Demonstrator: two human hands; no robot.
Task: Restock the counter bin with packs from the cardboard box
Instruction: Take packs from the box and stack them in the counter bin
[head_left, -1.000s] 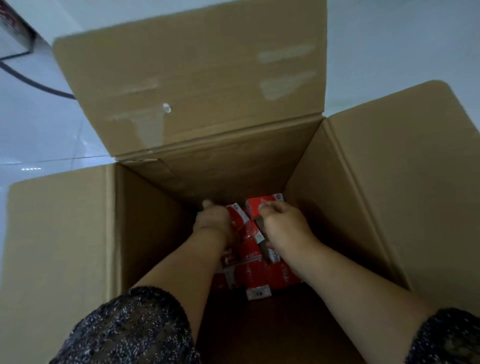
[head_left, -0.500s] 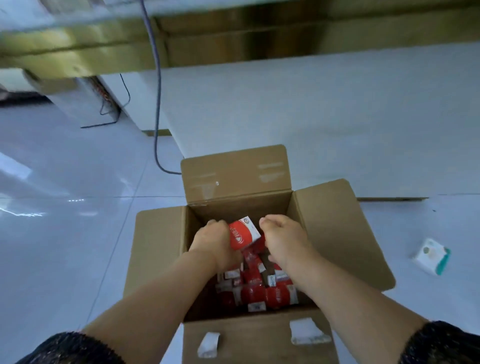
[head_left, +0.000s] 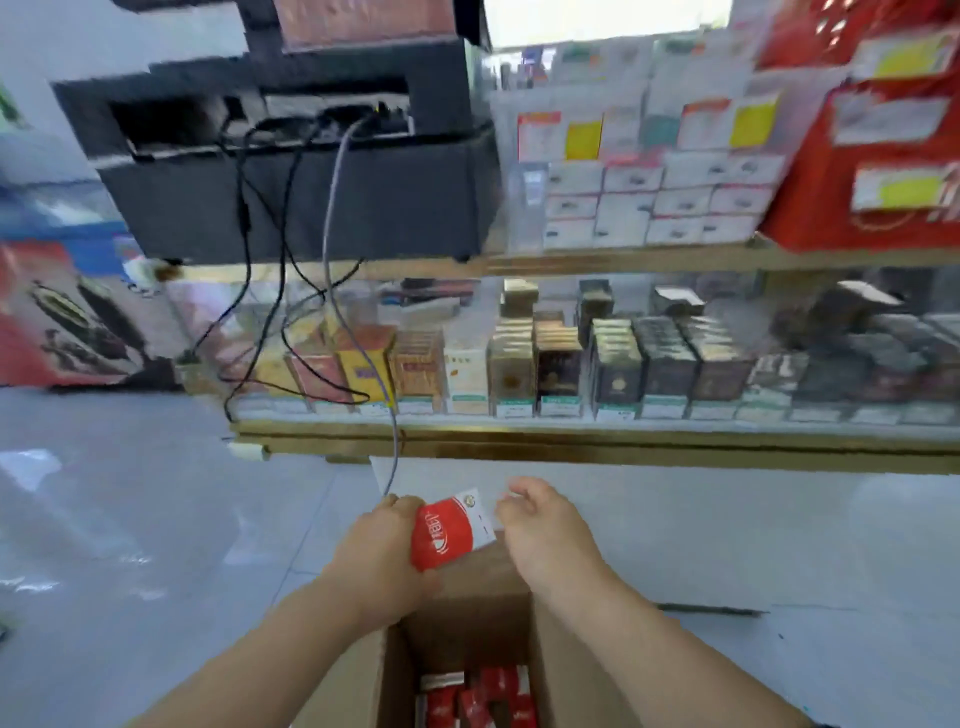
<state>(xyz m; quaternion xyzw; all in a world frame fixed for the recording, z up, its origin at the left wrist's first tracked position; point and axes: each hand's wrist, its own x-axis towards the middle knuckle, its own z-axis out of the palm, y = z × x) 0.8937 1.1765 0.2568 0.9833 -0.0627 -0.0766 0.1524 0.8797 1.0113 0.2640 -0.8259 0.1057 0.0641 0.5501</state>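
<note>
gripping a red-and-white pack (head_left: 451, 526) by its red end, the left hand (head_left: 379, 551) holds it just above the cardboard box (head_left: 467, 613), likely for carrying to the counter. the right hand (head_left: 545, 527) curls beside its white end, though i cannot tell if it grasps. spare packs (head_left: 478, 696) lie below both hands.

— Where are your hands?

— Both of your bare forearms reach forward and draw together. Your bare left hand (head_left: 382, 545) is knuckles up, its fingers and thumb curled round the red end of a tilted red-and-white rectangular pack (head_left: 452, 527).

— And your right?

— Your bare right hand (head_left: 545, 535) is level with the left, just beside the pack's white end. Its fingers are loosely curled and its thumb is lifted. Whether its fingertips touch the pack can't be told.
</note>
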